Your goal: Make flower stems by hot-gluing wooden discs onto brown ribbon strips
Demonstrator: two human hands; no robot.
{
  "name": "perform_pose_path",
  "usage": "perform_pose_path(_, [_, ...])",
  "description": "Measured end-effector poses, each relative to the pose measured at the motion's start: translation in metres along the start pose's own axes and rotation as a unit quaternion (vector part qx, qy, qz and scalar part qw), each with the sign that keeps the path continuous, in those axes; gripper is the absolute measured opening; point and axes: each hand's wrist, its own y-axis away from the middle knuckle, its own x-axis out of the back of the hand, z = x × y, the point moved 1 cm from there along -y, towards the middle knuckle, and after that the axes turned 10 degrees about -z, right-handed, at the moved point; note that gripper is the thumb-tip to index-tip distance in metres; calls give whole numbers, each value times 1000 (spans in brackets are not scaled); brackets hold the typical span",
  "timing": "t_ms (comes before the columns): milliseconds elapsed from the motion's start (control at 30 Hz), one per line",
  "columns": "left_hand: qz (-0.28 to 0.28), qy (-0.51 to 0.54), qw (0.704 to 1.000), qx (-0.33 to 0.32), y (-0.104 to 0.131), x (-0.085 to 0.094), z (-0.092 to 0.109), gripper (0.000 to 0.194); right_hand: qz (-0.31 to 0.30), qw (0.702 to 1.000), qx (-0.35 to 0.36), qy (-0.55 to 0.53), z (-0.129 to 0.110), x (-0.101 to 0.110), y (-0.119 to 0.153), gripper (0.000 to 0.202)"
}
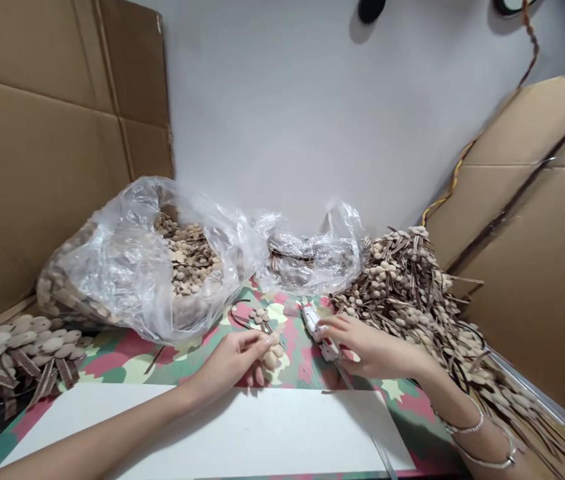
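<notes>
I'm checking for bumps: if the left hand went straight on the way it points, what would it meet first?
The left hand would probably meet the white device by the right hand, though depth is unclear.

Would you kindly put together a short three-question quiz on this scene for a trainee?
1. Multiple choice: what do the fingers of the person's left hand hold?
a) a crinkled, clear plastic bag
b) a cluster of flat, roundish beige pieces
c) a twisted yellow and brown cord

2. True or false: the flat, white, rectangular sheet lies on the table covering patterned in green, pink and pale yellow.

3. Short answer: what is the person's right hand touching?

Key:
1. b
2. True
3. A small, white, boxy object
</notes>
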Motion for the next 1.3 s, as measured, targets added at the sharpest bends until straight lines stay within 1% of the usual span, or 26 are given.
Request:
perform_pose_path(67, [28,-36,999,-4,-1,3,3,41,31,995,-65,68,25,-7,11,51])
perform_pose_path(133, [44,-57,997,-11,-2,5,6,42,50,987,-110,105,44,-19,11,60])
perform_pose_path(167, [45,-58,997,-13,-2,6,7,43,56,984,-121,120,49,-25,8,61])
perform_pose_path(233, [41,-50,998,-7,-3,7,9,40,71,978,-130,146,53,-32,1,54])
perform_pose_path(300, [52,-42,998,5,-4,8,9,36,85,975,-132,155,52,-31,-1,44])
perform_pose_path(367, [76,-41,996,25,-4,11,8,35,84,982,-112,128,48,-24,3,39])
perform_pose_path(433, [100,-47,993,52,-5,13,6,38,76,993,-60,67,41,-14,13,38])
perform_pose_path(500, [118,-46,989,71,-5,15,5,40,74,997,8,-13,33,-6,22,35])
perform_pose_path(600, [122,-31,990,65,-5,16,7,41,84,985,83,-124,19,-2,27,29])
perform_pose_path(667, [120,-33,991,54,-5,15,8,41,95,977,103,-163,12,-6,22,24])
perform_pose_path(733, [128,-46,989,55,-5,15,10,41,107,974,94,-175,7,-14,14,18])
perform_pose_path(767, [131,-54,988,57,-5,15,10,40,114,975,76,-175,5,-18,10,16])
perform_pose_path(900, [132,-80,987,44,-4,15,10,39,120,977,-27,-173,-1,-30,-3,24])
perform_pose_path(967, [130,-85,987,37,-4,14,10,38,108,977,-56,-177,-3,-33,-6,26])
perform_pose_path(1100, [132,-94,986,30,-3,14,9,35,99,972,-65,-201,-4,-37,-9,23])
perform_pose_path(1200, [133,-100,986,17,-2,15,7,36,98,965,-60,-235,-3,-41,-10,19])
perform_pose_path(1300, [130,-104,986,10,-2,15,4,37,97,963,-59,-243,-1,-44,-11,20])
